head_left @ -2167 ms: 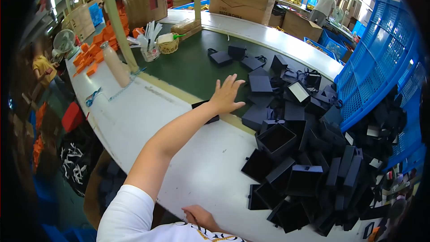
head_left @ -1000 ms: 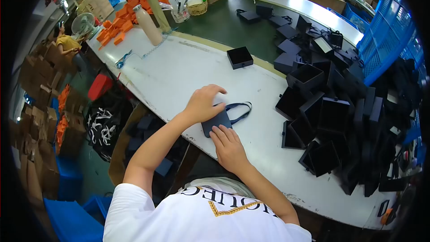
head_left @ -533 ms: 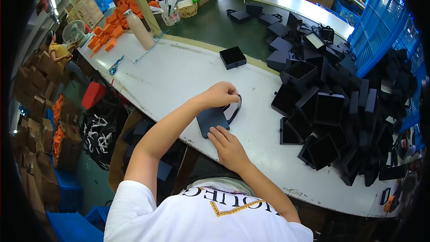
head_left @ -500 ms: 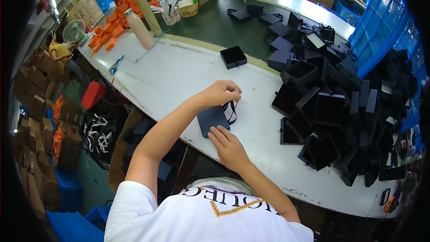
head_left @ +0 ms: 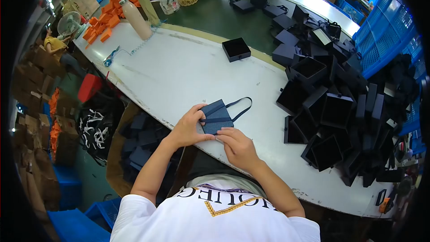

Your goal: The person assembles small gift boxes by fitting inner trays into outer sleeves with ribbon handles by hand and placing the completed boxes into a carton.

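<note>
in the head view, the left hand (head_left: 189, 127) is half curled, thumb spread away from the fingers, and holds a dark blue case (head_left: 219, 114) at its left edge and near corner. the right hand (head_left: 239, 148) has its fingers bent, fingertips touching the case's near edge; whether it grips there, i cannot tell. the case is over the near edge of the white bench (head_left: 188, 71), a flat band across it and a ribbon loop (head_left: 244, 110) reaching out to the right.

beyond it, a black open box (head_left: 236, 50) sits alone, well apart from both hands. to the right lies a heap of dark boxes (head_left: 331, 112), beside a blue crate (head_left: 380, 40). farther left on the bench stand a bottle (head_left: 135, 19) and, past it, orange pieces (head_left: 106, 19).
</note>
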